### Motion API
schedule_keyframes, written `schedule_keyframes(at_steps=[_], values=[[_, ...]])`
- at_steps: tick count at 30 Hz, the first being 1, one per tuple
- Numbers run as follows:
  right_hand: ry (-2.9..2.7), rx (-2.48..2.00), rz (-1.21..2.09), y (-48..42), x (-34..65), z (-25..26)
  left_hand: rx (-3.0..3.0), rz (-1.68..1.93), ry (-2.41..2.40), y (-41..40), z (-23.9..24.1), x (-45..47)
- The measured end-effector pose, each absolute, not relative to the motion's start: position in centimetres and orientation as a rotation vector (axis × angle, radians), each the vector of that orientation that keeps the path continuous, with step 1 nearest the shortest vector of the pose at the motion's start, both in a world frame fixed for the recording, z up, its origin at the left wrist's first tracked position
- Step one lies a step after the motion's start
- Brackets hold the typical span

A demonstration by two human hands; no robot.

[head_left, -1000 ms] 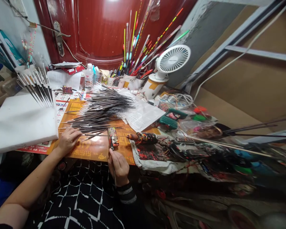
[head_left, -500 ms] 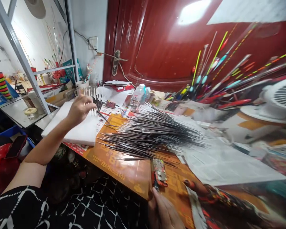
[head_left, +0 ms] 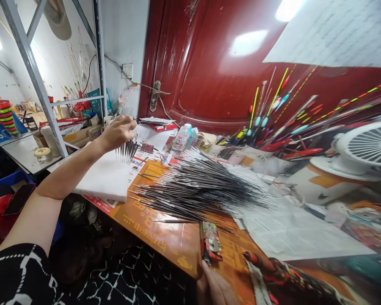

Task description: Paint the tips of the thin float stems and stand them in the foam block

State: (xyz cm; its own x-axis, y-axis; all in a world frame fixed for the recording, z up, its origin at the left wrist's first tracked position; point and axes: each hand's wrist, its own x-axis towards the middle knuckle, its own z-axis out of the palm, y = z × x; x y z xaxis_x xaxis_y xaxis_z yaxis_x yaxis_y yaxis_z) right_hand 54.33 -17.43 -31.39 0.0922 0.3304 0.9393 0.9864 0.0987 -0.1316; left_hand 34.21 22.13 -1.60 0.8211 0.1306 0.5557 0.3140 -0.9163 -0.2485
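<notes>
My left hand [head_left: 117, 132] is stretched out over the white foam block [head_left: 104, 180], fingers pinched at the tops of thin dark-tipped sticks [head_left: 128, 151] that stand upright in the foam. A large heap of similar thin grey sticks [head_left: 197, 186] lies fanned out on the orange table top [head_left: 165, 235]. My right hand [head_left: 214, 288] rests at the near table edge, mostly cut off by the frame, just below a small paint-smeared holder [head_left: 211, 242]; its fingers lie close together and I cannot see what they hold.
A red door [head_left: 216, 63] stands behind the table. Cups of bright painted floats [head_left: 273, 123] and a white desk fan [head_left: 365, 148] sit at the right, a plastic bottle [head_left: 180, 139] and papers [head_left: 292, 224] in the middle, metal shelving [head_left: 44, 97] at the left.
My left hand left the heap of sticks, swung up and left to the foam block, and now sits higher on the standing sticks. The view turned left; my right hand stayed at the table edge.
</notes>
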Motion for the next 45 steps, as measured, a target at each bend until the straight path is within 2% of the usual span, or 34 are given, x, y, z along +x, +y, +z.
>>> schedule_keyframes(at_steps=[11,17,20,22,26,30,35,42,45], values=[[-1.412,-1.483,-0.749,-17.9,53.6,-31.6,-2.479,-0.645,-0.285,24.0,-3.7,34.8],[-1.368,-1.461,-0.784,-17.2,53.6,-31.5,-2.452,-1.049,-0.408,22.3,-4.9,33.5],[-1.351,-1.472,-0.83,-16.9,53.4,-31.3,-2.454,-1.261,-0.435,17.7,-8.3,33.7],[-1.336,-1.478,-0.826,-16.8,53.3,-31.2,-2.576,-1.247,-0.299,13.6,-12.1,34.4],[-1.283,-1.486,-0.722,-16.9,53.1,-30.8,-2.883,-0.82,-0.176,6.4,-20.0,36.8],[-1.255,-1.473,-0.649,-17.1,53.0,-30.5,-2.934,-0.623,-0.367,4.4,-24.3,39.1],[-1.228,-1.467,-0.635,-17.4,52.9,-30.2,-2.862,-0.62,-0.454,6.5,-25.0,40.0],[-1.29,-1.46,-0.743,-18.4,54.1,-28.2,-2.84,-1.088,-0.34,9.0,-22.9,38.5],[-1.257,-1.499,-0.821,-18.1,55.0,-27.4,-2.904,-1.154,-0.223,8.8,-22.7,38.6]])
